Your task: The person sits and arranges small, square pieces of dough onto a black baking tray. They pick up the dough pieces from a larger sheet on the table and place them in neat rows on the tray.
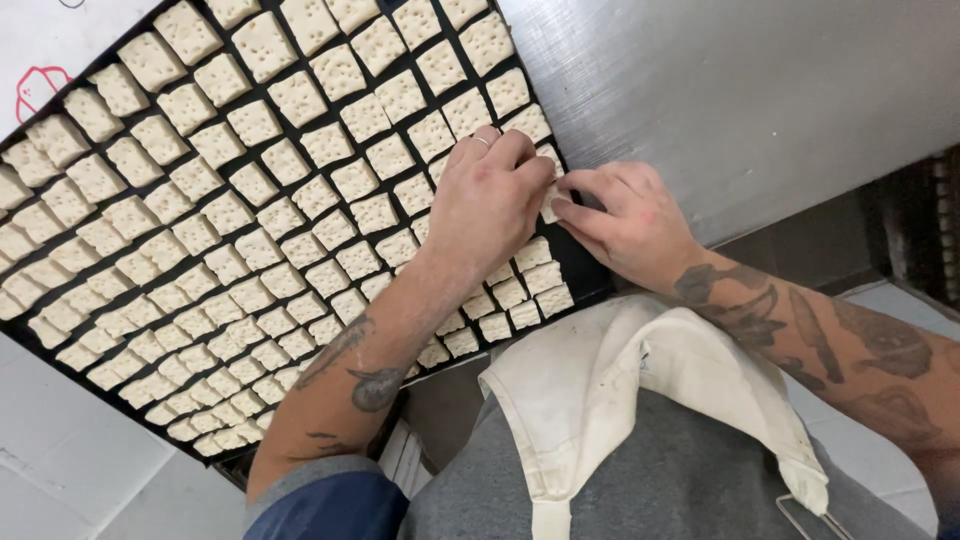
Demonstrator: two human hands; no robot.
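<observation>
A black baking tray (590, 275) carries rows of pale square dough pieces (300, 190) pricked with small holes. My left hand (488, 200), a ring on one finger, rests knuckles-up over the pieces at the tray's right edge. Its fingertips meet those of my right hand (625, 222) there. Between the two hands a single dough square (549, 205) is pinched, mostly hidden by fingers. Both forearms are tattooed.
The tray lies on a brushed steel worktop (740, 90). My white apron (630, 390) and grey shirt fill the lower middle. A white surface with a red drawing (40, 90) lies at the top left. Pale floor (60, 470) shows at the bottom left.
</observation>
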